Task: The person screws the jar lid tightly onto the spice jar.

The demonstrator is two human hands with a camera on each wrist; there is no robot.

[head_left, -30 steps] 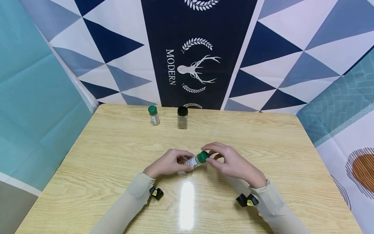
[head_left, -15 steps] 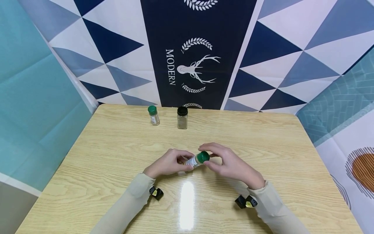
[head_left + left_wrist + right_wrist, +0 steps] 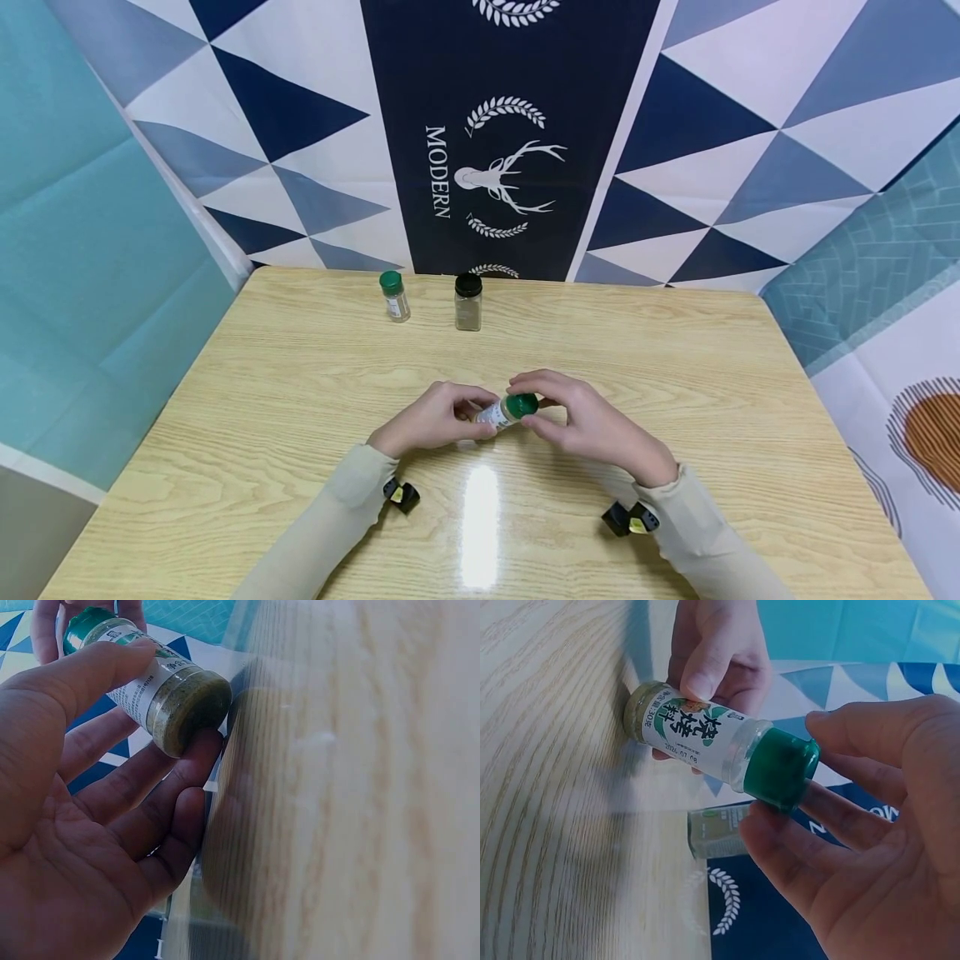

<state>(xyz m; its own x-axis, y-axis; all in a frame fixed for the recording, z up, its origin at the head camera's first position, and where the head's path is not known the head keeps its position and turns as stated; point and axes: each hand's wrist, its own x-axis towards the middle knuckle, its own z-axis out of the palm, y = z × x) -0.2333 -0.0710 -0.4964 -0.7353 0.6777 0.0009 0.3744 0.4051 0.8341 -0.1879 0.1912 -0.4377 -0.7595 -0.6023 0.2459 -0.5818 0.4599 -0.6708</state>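
Observation:
A small clear seasoning bottle [image 3: 494,416] with a white label and greenish-brown contents lies tilted in my left hand [image 3: 446,417]. In the left wrist view, the thumb presses on the label and the fingers wrap beneath the bottle body [image 3: 187,705], whose base is close to the table. The green cap [image 3: 780,769] points toward my right hand [image 3: 588,421]. Curled around that cap are the right thumb and fingers, their fingertips [image 3: 761,817] at its edges in the right wrist view. The cap sits on the bottle neck.
At the back of the wooden table [image 3: 337,358] stand a green-capped seasoning bottle [image 3: 395,298] and a black-capped glass jar [image 3: 468,304]. Behind them hangs a patterned cloth [image 3: 315,150]. Both wrists wear small black cameras [image 3: 630,518].
My right hand has shifted slightly left and its fingers have changed position around the green cap, the index finger now over its top. The left hand and bottle stay in place.

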